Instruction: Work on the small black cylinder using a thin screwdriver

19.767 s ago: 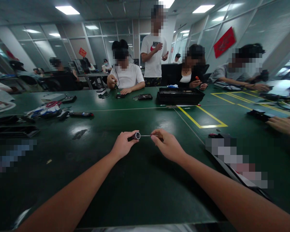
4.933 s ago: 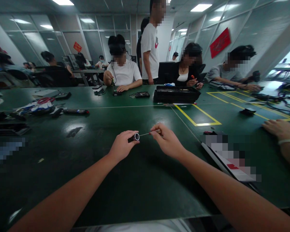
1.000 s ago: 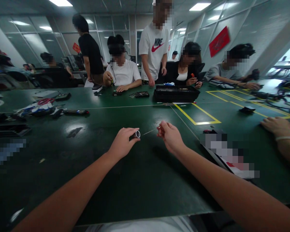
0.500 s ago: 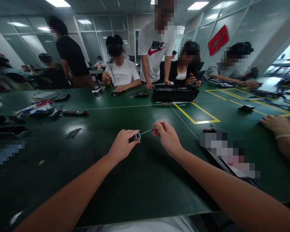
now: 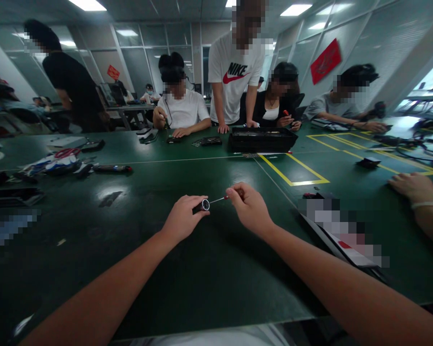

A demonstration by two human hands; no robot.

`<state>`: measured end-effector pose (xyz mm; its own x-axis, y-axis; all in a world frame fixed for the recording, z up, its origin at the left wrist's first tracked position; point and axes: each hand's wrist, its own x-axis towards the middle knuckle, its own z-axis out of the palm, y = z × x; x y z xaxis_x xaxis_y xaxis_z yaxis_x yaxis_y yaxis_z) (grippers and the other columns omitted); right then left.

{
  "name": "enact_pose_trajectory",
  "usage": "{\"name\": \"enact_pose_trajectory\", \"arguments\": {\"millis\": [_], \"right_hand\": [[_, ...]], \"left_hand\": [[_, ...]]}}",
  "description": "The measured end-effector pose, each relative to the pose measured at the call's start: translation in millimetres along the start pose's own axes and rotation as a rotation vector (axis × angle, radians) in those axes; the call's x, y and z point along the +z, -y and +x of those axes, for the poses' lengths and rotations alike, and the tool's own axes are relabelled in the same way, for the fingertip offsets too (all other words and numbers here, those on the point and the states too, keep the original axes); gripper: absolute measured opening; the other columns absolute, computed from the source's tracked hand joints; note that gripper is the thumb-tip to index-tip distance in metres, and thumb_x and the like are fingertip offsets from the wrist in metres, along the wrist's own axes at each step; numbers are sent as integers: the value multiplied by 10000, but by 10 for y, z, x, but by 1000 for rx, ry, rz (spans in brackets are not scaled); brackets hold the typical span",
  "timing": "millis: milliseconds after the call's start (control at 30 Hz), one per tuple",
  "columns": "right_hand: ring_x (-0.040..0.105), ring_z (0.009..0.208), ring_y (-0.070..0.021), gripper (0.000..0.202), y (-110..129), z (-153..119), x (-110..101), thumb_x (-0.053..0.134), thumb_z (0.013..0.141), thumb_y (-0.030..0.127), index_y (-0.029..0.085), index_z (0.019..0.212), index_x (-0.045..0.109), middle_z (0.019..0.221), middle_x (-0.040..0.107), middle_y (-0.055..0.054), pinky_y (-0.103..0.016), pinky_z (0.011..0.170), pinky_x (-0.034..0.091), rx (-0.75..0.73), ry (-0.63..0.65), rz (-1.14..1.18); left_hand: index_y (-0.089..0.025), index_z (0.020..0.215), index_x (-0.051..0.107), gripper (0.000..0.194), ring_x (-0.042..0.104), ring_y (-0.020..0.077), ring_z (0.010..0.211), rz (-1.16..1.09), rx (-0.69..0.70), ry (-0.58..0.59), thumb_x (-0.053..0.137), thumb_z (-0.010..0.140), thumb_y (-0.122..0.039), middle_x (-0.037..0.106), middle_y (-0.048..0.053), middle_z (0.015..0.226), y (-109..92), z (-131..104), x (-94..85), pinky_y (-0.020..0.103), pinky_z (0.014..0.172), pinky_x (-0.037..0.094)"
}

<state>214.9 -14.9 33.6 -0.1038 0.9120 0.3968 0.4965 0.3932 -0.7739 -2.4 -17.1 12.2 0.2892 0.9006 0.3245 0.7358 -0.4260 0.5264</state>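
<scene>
Closest to me, both bare forearms reach in over the green table. The left hand is closed around a short dark cylinder, thumb below and fingers above, its bright-ringed end turned toward the right hand. That one pinches a slim screwdriver, red near the fingertips, its thin shaft slanting down to the ringed end — whether the tip touches anything inside, I can't tell. The cylinder sits in front of the person, above the tabletop.

Off to the right lies a long packet, partly blurred out, and beyond it another person's hand rests on the table, a pale band at the wrist. Over on the left I see a black tray, then a heap of gloves with red-handled pliers or scissors on it, and a dark pen-like tool just beside.

Farther across, a yellow tape outline marks the surface near a long black case. Behind that, a standing person leans with both hands on the table — a seated person in white works alongside, over a small dark device.
</scene>
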Motion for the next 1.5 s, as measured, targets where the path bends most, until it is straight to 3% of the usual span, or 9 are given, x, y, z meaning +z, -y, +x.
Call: {"name": "enact_pose_trajectory", "arguments": {"millis": [167,300,467,567,667,767,867,1067,1500], "right_hand": [[558,680,-160,191,17,-13,-16,463,991,359,231,989,605,807,637,-1,-285,616,397,-75,84,39],[528,612,-161,351,28,-11,-23,389,1017,450,226,912,638,700,591,5,-295,575,364,-35,47,-31],[572,705,-174,235,-38,-28,35,413,1002,346,230,1152,551,847,628,-16,-319,659,428,-39,9,50],[600,815,-191,204,-95,-25,84,480,970,337,231,1137,530,906,622,-32,-344,745,463,-50,-29,183],[610,800,-188,207,-127,15,116,574,923,394,225,1042,572,881,637,-30,-352,754,483,53,-46,383],[569,673,-164,256,-163,79,127,580,898,474,218,902,601,748,593,0,-346,695,496,259,-71,661],[497,587,-135,271,-219,124,131,636,848,487,220,819,595,670,532,32,-322,637,486,365,-116,792],[565,669,-145,295,-270,112,171,640,852,507,214,881,618,735,601,10,-320,676,506,312,-115,711],[621,699,-153,217,-120,43,109,565,949,411,203,945,627,769,659,-5,-329,700,503,95,-29,481]], "left_hand": [[-236,1272,661,404,617,248,1086,2,-14,-7,712,871,-236,704,53,1184,4,-4,-11,418,962,481],[-239,1273,661,405,619,251,1068,6,-6,-3,714,871,-249,705,56,1176,-3,-11,-4,416,937,496],[-239,1271,662,407,620,243,1071,8,-3,-13,719,868,-246,707,48,1164,10,-7,-1,410,943,499],[-236,1268,662,405,622,235,1086,1,-5,-30,721,867,-237,705,47,1175,10,-8,-8,408,973,487],[-232,1270,657,411,616,230,1113,-18,28,-27,723,865,-226,698,49,1200,-13,-9,-18,405,992,482],[-234,1292,638,417,586,227,1174,-13,116,-41,704,881,-219,676,49,1252,-32,4,-39,423,1049,448],[-210,1289,638,412,583,230,1174,14,84,-51,699,882,-194,670,65,1258,-14,27,-68,425,1037,458],[-212,1286,643,417,601,234,1147,8,37,-29,707,875,-196,676,67,1238,39,37,-76,426,1014,480],[-231,1289,648,439,595,231,1183,-16,20,-40,734,859,-236,675,55,1261,33,8,-37,423,1055,455]]}}
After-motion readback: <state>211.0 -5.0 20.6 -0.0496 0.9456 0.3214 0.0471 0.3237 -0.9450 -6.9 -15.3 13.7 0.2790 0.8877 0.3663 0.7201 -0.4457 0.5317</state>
